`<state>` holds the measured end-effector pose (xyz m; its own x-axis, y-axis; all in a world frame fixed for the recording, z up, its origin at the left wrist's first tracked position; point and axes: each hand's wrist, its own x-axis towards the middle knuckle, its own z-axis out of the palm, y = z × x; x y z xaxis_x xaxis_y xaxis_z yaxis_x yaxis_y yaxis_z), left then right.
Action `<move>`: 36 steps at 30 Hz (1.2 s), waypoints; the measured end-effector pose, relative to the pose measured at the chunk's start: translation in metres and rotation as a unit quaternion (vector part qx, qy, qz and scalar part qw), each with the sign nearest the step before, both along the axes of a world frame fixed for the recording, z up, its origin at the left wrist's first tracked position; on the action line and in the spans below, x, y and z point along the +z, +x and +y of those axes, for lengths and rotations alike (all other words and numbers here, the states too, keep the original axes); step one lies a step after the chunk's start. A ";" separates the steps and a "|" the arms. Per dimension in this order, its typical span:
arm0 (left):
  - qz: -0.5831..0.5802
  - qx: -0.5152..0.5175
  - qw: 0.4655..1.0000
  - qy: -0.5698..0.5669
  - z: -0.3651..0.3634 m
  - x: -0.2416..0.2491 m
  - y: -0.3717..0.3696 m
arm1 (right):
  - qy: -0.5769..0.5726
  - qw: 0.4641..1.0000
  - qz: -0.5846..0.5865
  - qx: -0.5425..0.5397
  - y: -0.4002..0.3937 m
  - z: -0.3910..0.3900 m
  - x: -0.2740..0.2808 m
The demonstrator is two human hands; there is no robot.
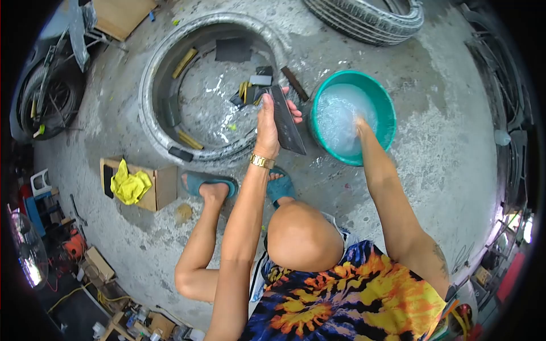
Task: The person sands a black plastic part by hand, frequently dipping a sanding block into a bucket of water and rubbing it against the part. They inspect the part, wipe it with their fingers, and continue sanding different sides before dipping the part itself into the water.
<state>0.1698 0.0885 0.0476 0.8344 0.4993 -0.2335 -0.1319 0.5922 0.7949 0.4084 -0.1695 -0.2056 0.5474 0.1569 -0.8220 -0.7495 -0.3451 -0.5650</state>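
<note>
My left hand (268, 128), with a gold watch at the wrist, holds a dark flat sheet (289, 126) upright between thumb and fingers. The sheet is beside the right rim of a large grey ring (149, 102) on the floor. My right hand (359, 126) reaches into the cloudy, bubbling water (341, 108) of a green basin (388, 133). Its fingers are hidden under the water. Within the ring lie a dark sheet (233, 50), a light grey block (260, 80) and yellow-and-black pieces (244, 92).
A dark strip (294, 83) lies between ring and basin. A cardboard box (165, 184) with a yellow cloth (131, 183) stands at the left. A tire (364, 23) lies at the top. Cluttered tools and parts line both sides.
</note>
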 end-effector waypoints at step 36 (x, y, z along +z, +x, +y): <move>0.037 -0.129 0.991 0.026 -0.042 0.039 0.128 | -0.188 0.382 -0.665 0.614 -0.073 0.018 0.318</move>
<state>0.2976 0.0468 0.0867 0.9173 0.2852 -0.2780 0.0773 0.5573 0.8267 0.3352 -0.1515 0.1124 0.2239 0.9740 -0.0354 0.9707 -0.2196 0.0981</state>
